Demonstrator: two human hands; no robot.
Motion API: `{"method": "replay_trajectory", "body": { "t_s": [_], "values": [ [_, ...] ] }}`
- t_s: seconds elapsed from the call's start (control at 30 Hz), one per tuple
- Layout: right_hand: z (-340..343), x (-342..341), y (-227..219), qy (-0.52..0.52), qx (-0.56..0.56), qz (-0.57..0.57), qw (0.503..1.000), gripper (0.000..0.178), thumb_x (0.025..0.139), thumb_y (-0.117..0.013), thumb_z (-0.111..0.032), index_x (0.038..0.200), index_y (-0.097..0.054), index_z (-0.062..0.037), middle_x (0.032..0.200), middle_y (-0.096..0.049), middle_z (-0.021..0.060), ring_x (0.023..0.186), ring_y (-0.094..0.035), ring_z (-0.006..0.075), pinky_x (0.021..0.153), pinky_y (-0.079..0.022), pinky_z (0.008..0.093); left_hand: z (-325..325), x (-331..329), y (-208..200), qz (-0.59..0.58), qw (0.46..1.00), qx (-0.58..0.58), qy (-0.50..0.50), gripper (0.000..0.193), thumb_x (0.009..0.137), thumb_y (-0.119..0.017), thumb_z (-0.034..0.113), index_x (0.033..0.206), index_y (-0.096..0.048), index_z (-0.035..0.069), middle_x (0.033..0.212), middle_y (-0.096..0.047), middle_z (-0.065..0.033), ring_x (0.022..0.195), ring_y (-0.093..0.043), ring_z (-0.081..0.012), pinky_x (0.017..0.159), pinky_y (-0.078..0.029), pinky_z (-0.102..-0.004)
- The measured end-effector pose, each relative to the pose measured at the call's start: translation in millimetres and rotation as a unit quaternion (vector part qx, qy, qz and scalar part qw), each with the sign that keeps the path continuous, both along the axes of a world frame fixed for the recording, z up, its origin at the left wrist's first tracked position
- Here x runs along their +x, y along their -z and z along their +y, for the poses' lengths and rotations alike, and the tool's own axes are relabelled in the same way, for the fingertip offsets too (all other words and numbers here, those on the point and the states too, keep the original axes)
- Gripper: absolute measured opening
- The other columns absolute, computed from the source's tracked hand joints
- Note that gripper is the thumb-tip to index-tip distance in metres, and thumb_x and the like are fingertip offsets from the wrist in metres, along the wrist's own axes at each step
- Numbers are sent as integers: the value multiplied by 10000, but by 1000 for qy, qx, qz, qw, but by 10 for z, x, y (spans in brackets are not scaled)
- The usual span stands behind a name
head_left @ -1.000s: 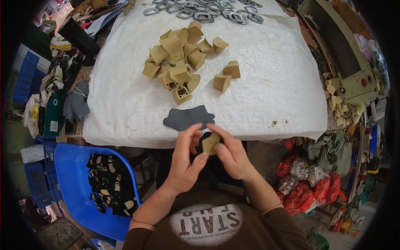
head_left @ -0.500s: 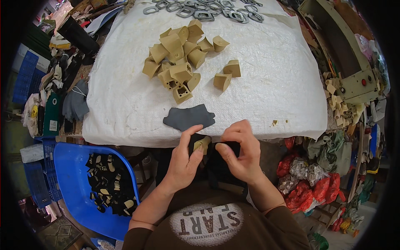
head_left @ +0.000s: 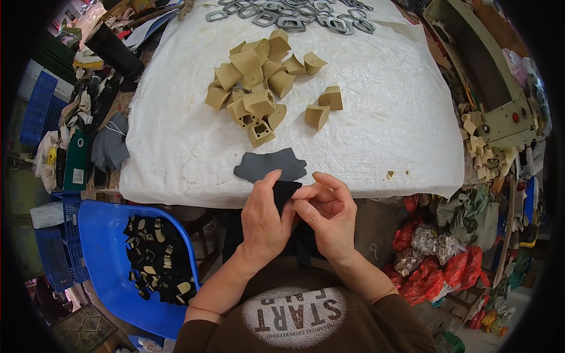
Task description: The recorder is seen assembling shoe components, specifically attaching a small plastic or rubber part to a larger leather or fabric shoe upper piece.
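Just past the table's front edge, my left hand (head_left: 262, 220) is closed around a shoe heel wrapped in a black covering (head_left: 286, 192). My right hand (head_left: 331, 217) pinches the covering's right edge, thumb against fingers. The heel's tan body is hidden now. Directly beyond my hands, a cut piece of dark grey sheet material (head_left: 271, 165) lies flat on the white woven cloth (head_left: 376, 129). Farther back is a heap of bare tan heels (head_left: 250, 70), some showing holes in their ends. To its right, two tan heels (head_left: 318, 116) sit close together.
A blue basin (head_left: 132, 210) at the lower left holds many black-covered pieces (head_left: 159, 259). Flat grey rings (head_left: 291, 22) lie along the table's far end. Red plastic bags (head_left: 424, 279) sit at the lower right, below a beige machine (head_left: 509, 120). Grey sheets (head_left: 110, 141) hang at left.
My right hand has moved left and down to the heel and now pinches its covering. The heel has turned, so black material faces up instead of its tan surface. The view has shifted slightly.
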State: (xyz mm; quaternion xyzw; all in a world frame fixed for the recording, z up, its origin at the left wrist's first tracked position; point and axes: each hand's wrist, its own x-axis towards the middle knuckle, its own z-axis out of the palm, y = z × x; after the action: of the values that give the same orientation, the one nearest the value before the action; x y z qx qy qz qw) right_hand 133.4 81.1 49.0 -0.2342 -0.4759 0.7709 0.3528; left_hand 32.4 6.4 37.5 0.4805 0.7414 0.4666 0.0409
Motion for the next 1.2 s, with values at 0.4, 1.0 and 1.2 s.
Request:
{"method": "replay_trajectory", "body": {
  "t_s": [0.4,1.0,1.2],
  "values": [
    [-76,-29,-2,22,73,-67,995,414,773,-654,88,1124,-450,1,928,-575,86,790,-562,123,728,-477,251,23,48,108,29,999,26,-10,491,770,-637,93,1185,-421,-52,986,-546,-226,834,-568,-381,714,-477,-411],
    [-165,-77,67,60,179,-87,978,508,759,-665,85,1203,-435,-2,953,-593,98,794,-543,119,733,-453,244,22,69,170,-3,999,-12,-32,532,746,-671,108,1182,-408,-47,968,-554,-209,812,-596,-363,630,-499,-390],
    [-129,-41,16,13,138,-134,981,351,799,-651,45,1094,-464,8,887,-554,47,710,-516,64,640,-440,194,35,47,169,37,999,13,-33,509,754,-652,111,1175,-409,-38,939,-555,-206,777,-590,-359,610,-494,-393]
  ]
}}
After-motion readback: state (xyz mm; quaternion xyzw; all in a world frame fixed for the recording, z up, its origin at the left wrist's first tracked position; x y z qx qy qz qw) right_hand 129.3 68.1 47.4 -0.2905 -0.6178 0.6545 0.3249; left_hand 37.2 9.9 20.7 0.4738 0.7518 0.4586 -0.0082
